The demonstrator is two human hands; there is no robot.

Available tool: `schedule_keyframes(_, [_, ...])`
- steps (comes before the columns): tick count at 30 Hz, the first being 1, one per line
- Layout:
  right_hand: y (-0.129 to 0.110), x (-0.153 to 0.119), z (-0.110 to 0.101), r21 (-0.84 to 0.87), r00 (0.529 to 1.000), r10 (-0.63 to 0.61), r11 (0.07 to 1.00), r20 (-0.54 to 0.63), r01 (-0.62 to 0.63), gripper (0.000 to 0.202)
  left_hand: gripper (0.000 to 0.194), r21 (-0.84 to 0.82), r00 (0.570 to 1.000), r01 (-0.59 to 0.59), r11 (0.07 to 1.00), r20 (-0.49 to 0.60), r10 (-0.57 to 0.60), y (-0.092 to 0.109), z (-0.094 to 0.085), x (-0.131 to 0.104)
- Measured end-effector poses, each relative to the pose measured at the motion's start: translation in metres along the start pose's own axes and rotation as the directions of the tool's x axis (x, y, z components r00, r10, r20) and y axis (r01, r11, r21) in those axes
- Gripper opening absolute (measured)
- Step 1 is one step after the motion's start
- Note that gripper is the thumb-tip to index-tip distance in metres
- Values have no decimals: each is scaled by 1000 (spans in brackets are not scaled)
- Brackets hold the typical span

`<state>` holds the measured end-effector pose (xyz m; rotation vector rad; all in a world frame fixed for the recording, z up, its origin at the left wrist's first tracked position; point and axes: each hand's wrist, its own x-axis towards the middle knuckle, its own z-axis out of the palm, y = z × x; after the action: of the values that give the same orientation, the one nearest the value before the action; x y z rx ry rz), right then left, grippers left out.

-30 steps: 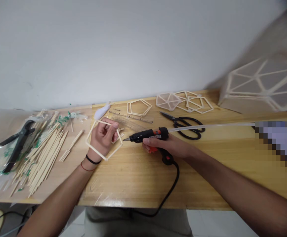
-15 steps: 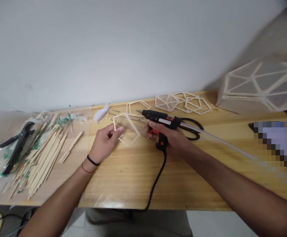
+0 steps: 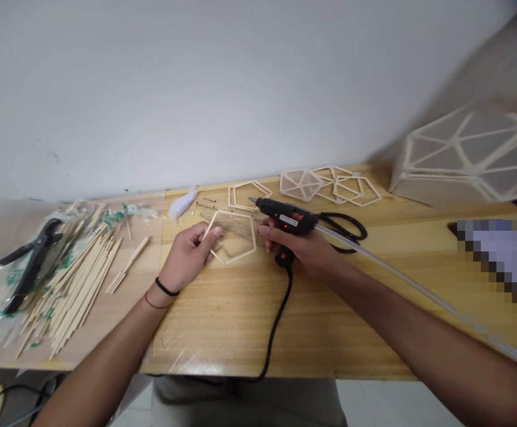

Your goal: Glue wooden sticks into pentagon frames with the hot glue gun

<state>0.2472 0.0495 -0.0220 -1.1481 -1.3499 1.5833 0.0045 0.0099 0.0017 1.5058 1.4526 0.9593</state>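
Left hand (image 3: 189,252) pinching pentagonal wooden frame (image 3: 240,256) at left
Just right of it, right hand (image 3: 305,246) is gripping hot-glue gun (image 3: 280,213).

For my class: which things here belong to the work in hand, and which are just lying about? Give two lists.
In use:
glue gun, in the right hand
clear glue stick, jutting from the gun's back
stick frame, in the left hand

Apparently just lying about:
scissors, partly hidden
wooden sticks, perhaps stock
black tool, far left
large panelled model, far right
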Motion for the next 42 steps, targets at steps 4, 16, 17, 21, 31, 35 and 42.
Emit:
schedule_keyframes(4, [2, 0, -1, -3, 1000, -3, 1000, 21, 3, 40, 60, -87, 1000, -17, 996, 16, 18, -1, 0, 1])
schedule_keyframes(16, [-1, -2, 1, 97, 997, -14, 995, 70, 7, 40, 60, 0, 999, -47, 999, 12, 47, 0, 1, -1])
schedule_keyframes(17, [1, -2, 0, 98, 998, -19, 995, 68, 12, 40, 60, 3, 999, -43, 999, 19, 43, 0, 2, -2])
schedule_keyframes(21, [5, 0, -2, 78, 996, -11, 997, 88, 4, 38, 60, 0, 997, -39, 999, 68, 39, 0, 3, -3])
schedule_keyframes(31, [2, -3, -2, 39, 997, 12, 999, 72, -15, 38, 61, -5, 996, -19, 1000, 92, 20, -1, 1, -5])
schedule_keyframes(35, [-1, -3, 0, 109, 997, -8, 994, 80, -1, 37, 59, -9, 994, -28, 1000, 104, 29, -1, 1, -5])
schedule_keyframes(42, [-3, -4, 1, 192, 992, -27, 981, 123, 3, 33, 59, 53, 998, -54, 997, 24, 53, 2, -1, -3])
